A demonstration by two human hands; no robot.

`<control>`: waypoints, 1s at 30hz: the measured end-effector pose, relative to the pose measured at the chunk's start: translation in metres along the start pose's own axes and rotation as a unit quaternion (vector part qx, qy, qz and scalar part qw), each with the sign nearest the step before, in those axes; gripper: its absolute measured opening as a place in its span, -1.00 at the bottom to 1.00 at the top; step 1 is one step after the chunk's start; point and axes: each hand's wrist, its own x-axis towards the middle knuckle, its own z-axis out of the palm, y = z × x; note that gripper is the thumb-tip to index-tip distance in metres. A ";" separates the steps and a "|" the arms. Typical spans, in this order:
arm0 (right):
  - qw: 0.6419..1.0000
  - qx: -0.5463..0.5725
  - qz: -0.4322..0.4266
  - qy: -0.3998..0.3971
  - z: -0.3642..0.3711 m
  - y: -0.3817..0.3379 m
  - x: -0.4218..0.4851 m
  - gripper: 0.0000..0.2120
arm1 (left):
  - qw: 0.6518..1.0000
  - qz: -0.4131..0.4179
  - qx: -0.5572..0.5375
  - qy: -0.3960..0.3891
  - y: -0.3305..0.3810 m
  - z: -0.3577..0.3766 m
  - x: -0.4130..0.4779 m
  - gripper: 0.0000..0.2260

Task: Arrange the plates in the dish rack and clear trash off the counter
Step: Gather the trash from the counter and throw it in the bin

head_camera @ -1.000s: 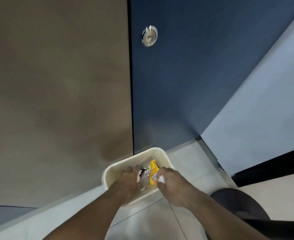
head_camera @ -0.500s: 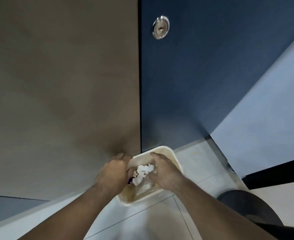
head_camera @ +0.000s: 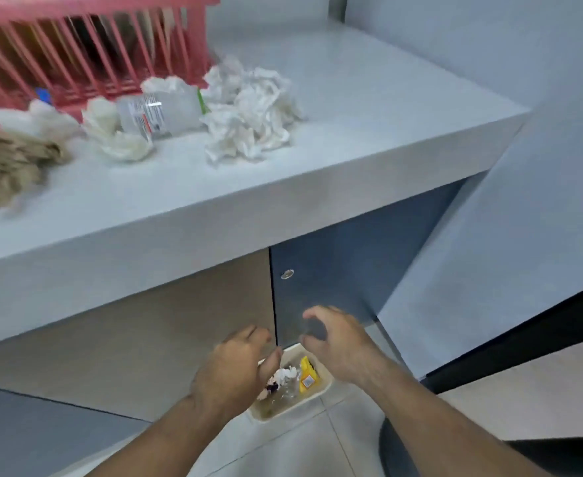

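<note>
A cream bin point(head_camera: 314, 395) stands on the floor against the cabinet, holding a yellow wrapper point(head_camera: 308, 373), white tissue point(head_camera: 284, 373) and clear plastic. My left hand point(head_camera: 238, 370) hovers above the bin's left side, empty, fingers loosely apart. My right hand point(head_camera: 338, 342) is above the bin's right side, empty, fingers curled but open. On the counter point(head_camera: 369, 108) lie crumpled white tissues point(head_camera: 248, 111), a clear plastic bottle point(head_camera: 159, 113), more white tissue point(head_camera: 114, 136) and brown paper point(head_camera: 11, 163). A pink dish rack point(head_camera: 87, 49) with plates stands at the back left.
A blue cabinet door with a round lock point(head_camera: 287, 274) stands behind the bin, next to a brown door point(head_camera: 145, 339). A pale wall point(head_camera: 524, 201) closes the right side. A dark rounded object point(head_camera: 407, 452) sits on the tiled floor at lower right.
The view has lifted and the counter has come into sight. Both hands have let go of the trash and risen out of the bin, which now holds the tissue and wrapper.
</note>
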 end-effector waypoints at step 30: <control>0.984 -0.051 -0.086 0.149 -0.231 -0.223 0.002 -0.76 | 0.963 0.029 -0.043 0.263 0.055 -0.314 0.064 -0.76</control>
